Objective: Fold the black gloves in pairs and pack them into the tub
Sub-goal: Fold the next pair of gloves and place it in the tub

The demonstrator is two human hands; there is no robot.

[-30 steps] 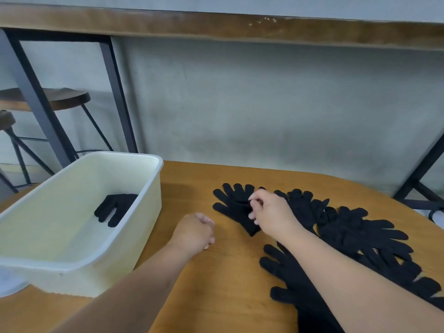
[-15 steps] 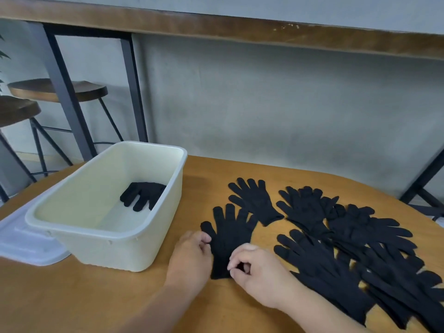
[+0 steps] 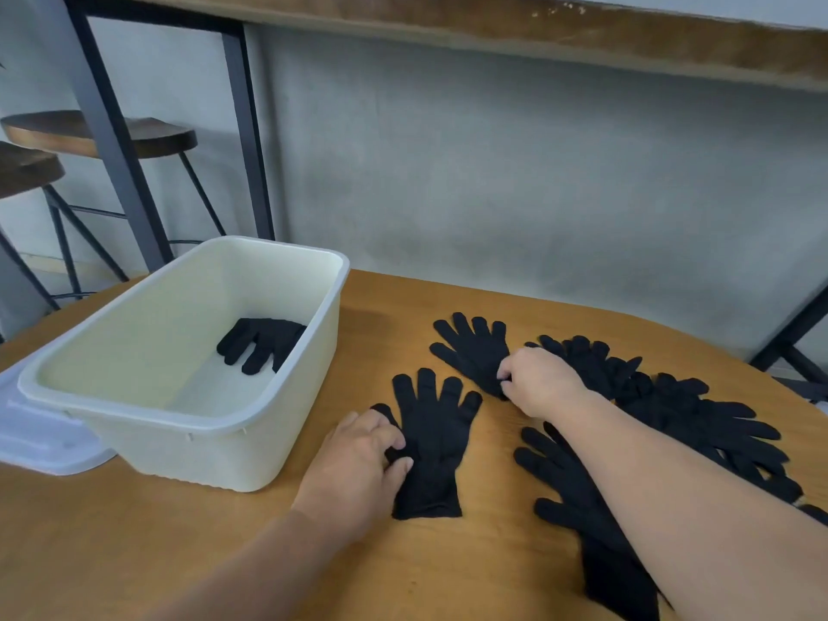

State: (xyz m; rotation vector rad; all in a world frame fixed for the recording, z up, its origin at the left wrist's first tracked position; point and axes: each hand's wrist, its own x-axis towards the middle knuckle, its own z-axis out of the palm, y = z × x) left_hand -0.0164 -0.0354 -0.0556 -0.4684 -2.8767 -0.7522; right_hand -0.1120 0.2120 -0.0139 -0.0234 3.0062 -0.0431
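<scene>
A cream rectangular plastic tub point(image 3: 286, 445) is sitting on the brown wooden table point(image 3: 224, 553), holding one folded black knit pair point(image 3: 262, 343). Just right of the tub, the left hand point(image 3: 354, 468) is pressing a flat black fabric glove point(image 3: 432, 441), its fingers curled over the glove's edge. Farther right of the tub, the right hand point(image 3: 540, 383) is pinching a second black glove point(image 3: 472, 349) between closed fingertips. Beyond it, a heap of loose black gloves point(image 3: 690, 410) is lying.

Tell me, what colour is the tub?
The tub is pale cream; the head view shows it.
</scene>
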